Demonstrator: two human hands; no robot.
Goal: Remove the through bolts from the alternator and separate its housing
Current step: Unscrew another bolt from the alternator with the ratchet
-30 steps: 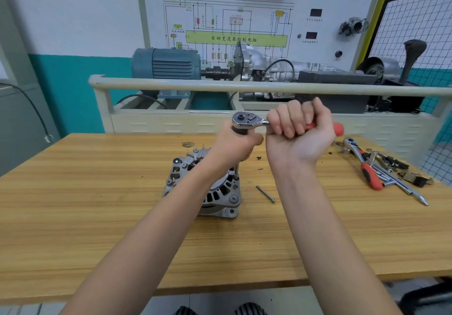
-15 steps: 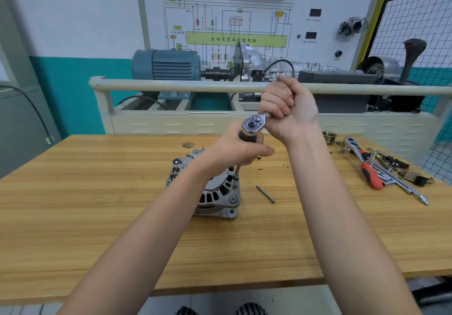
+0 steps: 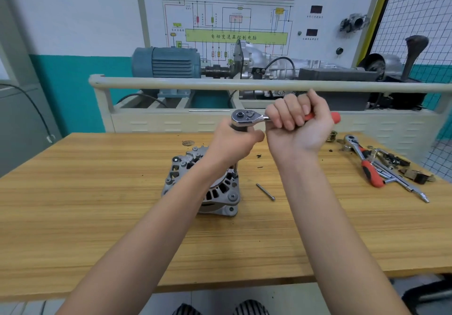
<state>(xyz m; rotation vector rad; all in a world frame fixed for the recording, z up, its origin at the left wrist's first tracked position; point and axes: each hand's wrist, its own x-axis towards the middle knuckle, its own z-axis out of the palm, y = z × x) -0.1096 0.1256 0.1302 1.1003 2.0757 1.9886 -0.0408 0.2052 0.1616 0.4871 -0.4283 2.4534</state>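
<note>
**Inspector:** Workshop bench first: one pale wooden table [image 3: 97,216], a training rig behind it. On it, near the middle, stands one grey cast-aluminium alternator [image 3: 220,192].

**Assistant:** Hands?

**Inspector:** Left hand [image 3: 232,148] wraps the extension under the head of one red-handled chrome ratchet [image 3: 247,118]; right hand [image 3: 299,126] fists the handle. Socket sits on a bolt at the housing's rim.

**Assistant:** Risks?

**Inspector:** My judgement: the tall extension may tilt and slip off the bolt head, rounding it, and nothing clamps the alternator, so a hard pull could tip it.

**Assistant:** Count?

**Inspector:** One loose slim steel bolt [image 3: 265,191] lying just right of the alternator; one second red-handled ratchet [image 3: 362,160] far right among small parts too cluttered to count.
</note>
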